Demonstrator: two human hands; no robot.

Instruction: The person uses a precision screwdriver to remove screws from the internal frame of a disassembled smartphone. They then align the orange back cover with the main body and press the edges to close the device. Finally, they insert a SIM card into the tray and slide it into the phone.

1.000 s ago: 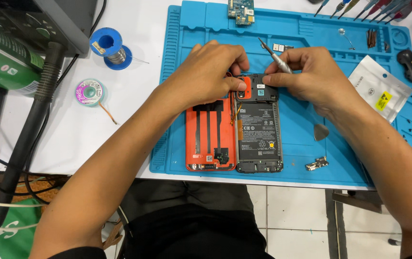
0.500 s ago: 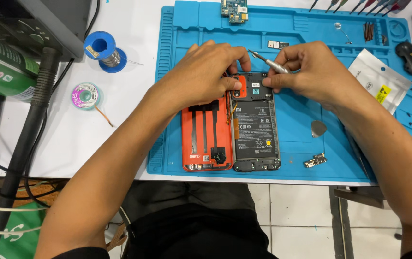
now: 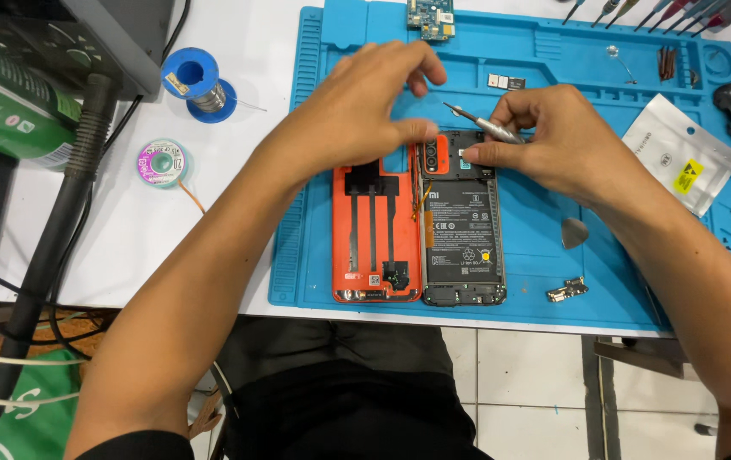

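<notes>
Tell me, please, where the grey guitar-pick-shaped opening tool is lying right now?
In the head view, the grey opening pick lies on the blue work mat, right of the opened phone and just under the right hand.

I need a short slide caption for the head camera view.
Right hand holds a screwdriver over an opened phone on a blue repair mat; left hand hovers beside it.

Bright, even light from overhead fills the scene, and the white bench [image 3: 127, 230] at the left is close to washed out. Shadows are soft and short, lying just under the left hand [image 3: 357, 111] and right hand [image 3: 553, 140] on the blue mat [image 3: 536, 273]. The left fingers [image 3: 412, 132] are slightly blurred, and the silver pouch [image 3: 680, 153] at the right shows mild glare.
</notes>
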